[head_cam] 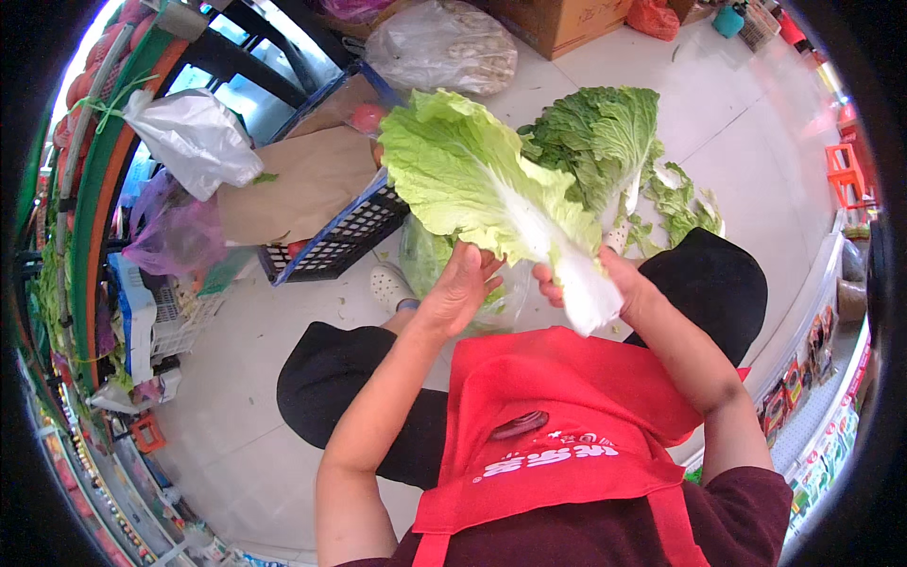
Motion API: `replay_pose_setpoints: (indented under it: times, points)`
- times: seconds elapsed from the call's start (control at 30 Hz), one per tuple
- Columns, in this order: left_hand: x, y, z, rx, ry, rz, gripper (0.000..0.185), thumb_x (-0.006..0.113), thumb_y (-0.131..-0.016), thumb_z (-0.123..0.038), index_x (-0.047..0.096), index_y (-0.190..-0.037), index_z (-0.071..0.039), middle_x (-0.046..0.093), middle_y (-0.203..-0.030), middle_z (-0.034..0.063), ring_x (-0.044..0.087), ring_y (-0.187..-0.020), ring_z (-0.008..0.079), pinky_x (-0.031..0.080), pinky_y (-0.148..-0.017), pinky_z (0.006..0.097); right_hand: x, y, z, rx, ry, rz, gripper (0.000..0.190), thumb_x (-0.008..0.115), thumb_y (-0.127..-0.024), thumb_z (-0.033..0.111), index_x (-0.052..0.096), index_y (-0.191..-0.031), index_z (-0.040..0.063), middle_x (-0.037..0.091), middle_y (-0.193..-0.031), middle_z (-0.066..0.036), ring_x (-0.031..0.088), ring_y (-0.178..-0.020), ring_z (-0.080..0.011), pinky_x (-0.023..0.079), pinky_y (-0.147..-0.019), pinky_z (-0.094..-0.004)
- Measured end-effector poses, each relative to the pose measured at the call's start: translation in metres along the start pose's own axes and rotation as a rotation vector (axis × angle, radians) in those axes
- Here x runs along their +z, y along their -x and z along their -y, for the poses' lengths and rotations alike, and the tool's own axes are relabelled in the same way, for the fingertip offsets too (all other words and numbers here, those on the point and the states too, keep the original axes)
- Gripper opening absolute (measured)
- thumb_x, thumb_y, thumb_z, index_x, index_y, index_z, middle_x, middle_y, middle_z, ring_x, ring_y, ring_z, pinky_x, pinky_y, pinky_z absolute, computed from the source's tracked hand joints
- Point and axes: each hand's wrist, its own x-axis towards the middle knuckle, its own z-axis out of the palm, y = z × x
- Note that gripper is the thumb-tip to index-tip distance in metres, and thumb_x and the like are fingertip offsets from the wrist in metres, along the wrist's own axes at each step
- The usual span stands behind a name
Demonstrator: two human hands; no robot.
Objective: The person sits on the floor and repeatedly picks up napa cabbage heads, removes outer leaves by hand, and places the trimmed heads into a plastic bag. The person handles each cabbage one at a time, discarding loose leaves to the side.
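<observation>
A Chinese cabbage leaf (489, 177) with a broad white rib is held up before me. My right hand (616, 280) grips its white base end. My left hand (460, 283) is just below the leaf's green part, fingers apart and slightly curled; whether it touches the leaf is hard to tell. Beyond the leaf, a heap of darker green cabbage (602, 142) lies on the floor. Loose torn leaves (677, 202) are scattered to its right. A clear plastic bag (418, 259) with green leaves inside stands on the floor between my knees, partly hidden by my left hand.
A dark plastic crate (347, 237) with brown cardboard (305, 184) over it stands at the left. Behind are a filled clear plastic bag (443, 46) and a cardboard box (560, 21). A white crate (177, 319) is farther left. Store shelves (815, 418) line the right side.
</observation>
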Motion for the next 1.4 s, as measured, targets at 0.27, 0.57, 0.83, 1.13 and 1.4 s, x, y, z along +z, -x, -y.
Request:
replay_pose_setpoints:
  times: [0.27,0.57,0.83,1.13,1.4]
  points:
    - [0.000,-0.002,0.002,0.177,0.105,-0.270,0.050,0.056,-0.088,0.002,0.041,-0.134,-0.005,0.053,-0.129,0.0083,0.053,-0.118,0.0225,0.044,-0.099,0.0391,-0.019,-0.029,-0.030,0.117,0.192,-0.155,0.051,0.038,-0.101,0.043,0.039,-0.142,0.012,0.063,-0.120,-0.015,0.067,-0.094,-0.0239,0.057,-0.080,-0.0361]
    - [-0.032,-0.016,0.012,0.199,0.120,-0.383,0.048,0.050,-0.089,0.008,0.043,-0.133,-0.008,0.053,-0.130,0.0082,0.054,-0.118,0.0233,0.048,-0.098,0.0409,-0.019,-0.037,-0.023,-0.008,0.304,-0.599,0.061,0.032,-0.101,0.052,0.028,-0.147,0.011,0.043,-0.144,-0.008,0.049,-0.126,-0.0197,0.045,-0.101,-0.0393]
    - [-0.035,-0.022,0.007,0.223,0.159,-0.468,0.046,0.050,-0.090,0.005,0.044,-0.132,-0.013,0.054,-0.127,0.0065,0.056,-0.114,0.0227,0.051,-0.089,0.0397,-0.022,-0.037,-0.017,0.000,0.265,-0.489,0.062,0.039,-0.099,0.051,0.034,-0.142,0.006,0.052,-0.133,-0.011,0.056,-0.117,-0.0231,0.049,-0.095,-0.0394]
    - [-0.038,-0.021,0.004,0.264,0.179,-0.487,0.045,0.052,-0.089,0.002,0.047,-0.131,-0.015,0.055,-0.125,0.0031,0.055,-0.112,0.0205,0.048,-0.089,0.0384,-0.048,-0.034,-0.030,0.257,0.438,-0.355,0.028,0.056,-0.096,0.017,0.051,-0.119,0.003,0.066,-0.098,-0.013,0.065,-0.076,-0.0186,0.052,-0.056,-0.0283]
    - [-0.033,-0.018,-0.001,0.256,0.231,-0.416,0.047,0.057,-0.089,0.000,0.043,-0.133,-0.007,0.052,-0.130,0.0074,0.050,-0.120,0.0218,0.042,-0.100,0.0384,-0.048,-0.038,-0.045,0.076,0.576,-0.436,0.033,0.049,-0.099,0.017,0.043,-0.129,0.004,0.065,-0.103,-0.012,0.066,-0.080,-0.0191,0.054,-0.061,-0.0283]
